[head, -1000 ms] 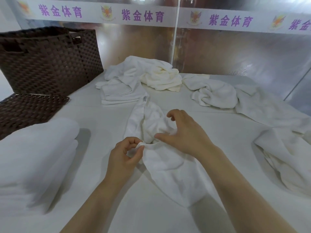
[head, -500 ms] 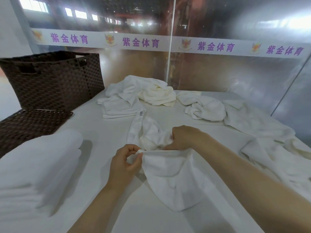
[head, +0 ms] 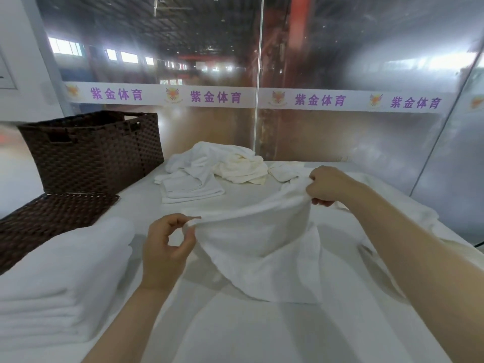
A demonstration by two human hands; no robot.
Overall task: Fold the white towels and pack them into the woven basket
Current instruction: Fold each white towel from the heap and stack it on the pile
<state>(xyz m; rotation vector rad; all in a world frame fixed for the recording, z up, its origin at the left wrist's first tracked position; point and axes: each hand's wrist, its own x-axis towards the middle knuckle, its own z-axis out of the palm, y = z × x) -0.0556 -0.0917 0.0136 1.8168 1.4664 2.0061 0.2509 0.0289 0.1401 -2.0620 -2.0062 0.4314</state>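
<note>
Towel (head: 262, 239) now lifted off the worktop (head: 235, 331) and stretched between both hands; half a second ago it sat bunched low with hands close together. Right hand (head: 327, 186) has swung out and up, clenched on one edge; left hand (head: 167, 247) pinches the opposite edge. Reads as opening it flat before the first fold; nothing packed from this one yet. Worktop is white-covered: folded stack (head: 57, 284) near left, crumpled pile (head: 222, 163) far, woven basket (head: 91, 150) and its lid (head: 52, 218) back left. Glass wall with purple-lettered banner (head: 235, 96) behind.
</note>
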